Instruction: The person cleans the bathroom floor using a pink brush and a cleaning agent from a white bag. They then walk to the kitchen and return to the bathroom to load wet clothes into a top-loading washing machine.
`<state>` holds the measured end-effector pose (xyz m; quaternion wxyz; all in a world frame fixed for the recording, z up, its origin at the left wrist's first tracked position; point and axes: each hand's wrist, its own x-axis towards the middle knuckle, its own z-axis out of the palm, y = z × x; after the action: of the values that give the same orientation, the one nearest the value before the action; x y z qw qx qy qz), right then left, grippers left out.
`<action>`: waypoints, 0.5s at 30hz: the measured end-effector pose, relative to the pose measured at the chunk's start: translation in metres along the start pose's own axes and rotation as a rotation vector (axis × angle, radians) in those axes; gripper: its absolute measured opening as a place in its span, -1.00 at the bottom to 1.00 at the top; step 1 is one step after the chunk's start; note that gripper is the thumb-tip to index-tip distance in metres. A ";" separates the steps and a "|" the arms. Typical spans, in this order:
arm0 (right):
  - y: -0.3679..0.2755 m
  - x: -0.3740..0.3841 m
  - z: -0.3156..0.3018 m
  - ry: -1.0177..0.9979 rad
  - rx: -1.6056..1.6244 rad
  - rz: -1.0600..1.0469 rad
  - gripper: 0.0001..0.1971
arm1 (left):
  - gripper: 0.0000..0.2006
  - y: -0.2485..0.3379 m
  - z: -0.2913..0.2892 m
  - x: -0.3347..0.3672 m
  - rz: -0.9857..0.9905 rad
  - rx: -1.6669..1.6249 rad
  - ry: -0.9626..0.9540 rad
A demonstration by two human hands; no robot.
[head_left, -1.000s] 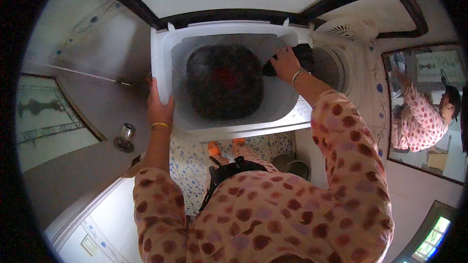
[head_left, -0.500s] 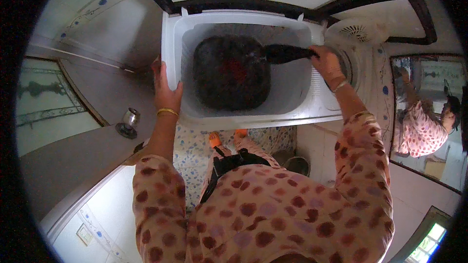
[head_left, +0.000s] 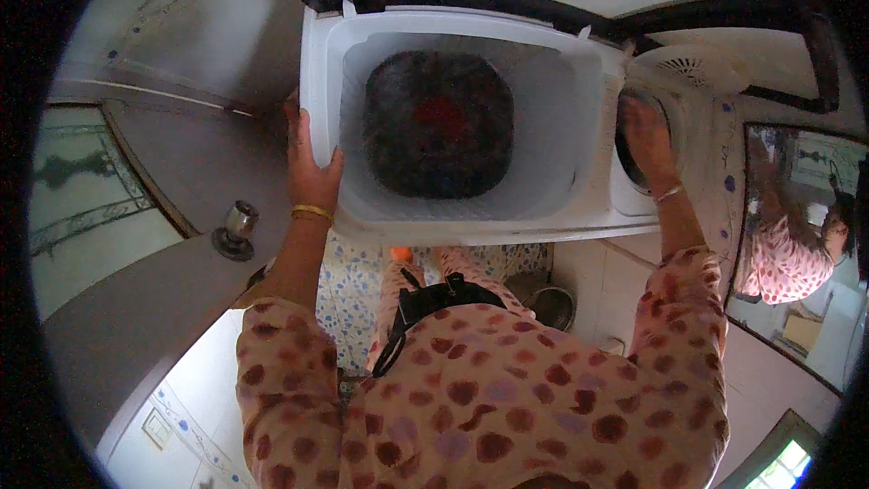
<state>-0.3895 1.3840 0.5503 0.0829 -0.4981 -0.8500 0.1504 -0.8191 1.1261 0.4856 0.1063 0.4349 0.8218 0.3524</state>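
Note:
A white twin-tub washing machine (head_left: pixel 471 234) stands before me. Its large tub (head_left: pixel 552 154) holds dark water (head_left: pixel 439 140) with a reddish patch in the middle. My left hand (head_left: pixel 312 177) grips the machine's left edge, with the thumb at the near side of the rim. My right hand (head_left: pixel 650 145) is over the small round spin tub (head_left: pixel 668 122) on the right, fingertips reaching into its dark opening. Those fingers are blurred and partly in shadow. The dark wet cloth is not plainly visible; whether it lies under my right hand I cannot tell.
A grey counter (head_left: pixel 136 254) on the left bears a small metal cup (head_left: pixel 240 219). A round vent-like white lid (head_left: pixel 683 59) sits behind the spin tub. On the right wall hangs a mirror (head_left: pixel 801 226). A metal bucket (head_left: pixel 550 308) stands on the patterned floor (head_left: pixel 348 294).
My right hand has moved right, from the tub divider to the spin tub. The dark wet cloth it held over the large tub has gone from there. My left hand stays on the edge.

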 end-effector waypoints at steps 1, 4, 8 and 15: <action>-0.035 0.014 0.011 -0.084 0.311 -0.047 -0.69 | -0.26 0.001 -0.003 -0.002 -0.010 -0.013 -0.005; -0.101 0.057 0.058 -0.290 0.222 -0.189 -0.65 | -0.28 0.004 -0.001 0.002 -0.007 -0.065 -0.020; -0.143 0.110 0.155 -0.591 0.307 -0.283 -0.41 | -0.28 -0.004 -0.001 0.004 -0.002 -0.049 0.000; -0.058 0.165 0.339 -0.695 0.352 -0.372 -0.19 | -0.26 -0.008 0.004 0.007 0.012 0.013 -0.001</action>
<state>-0.6168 1.4422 0.2492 -0.0991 -0.2343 -0.8641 0.4343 -0.8262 1.1312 0.4783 0.1018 0.4409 0.8212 0.3475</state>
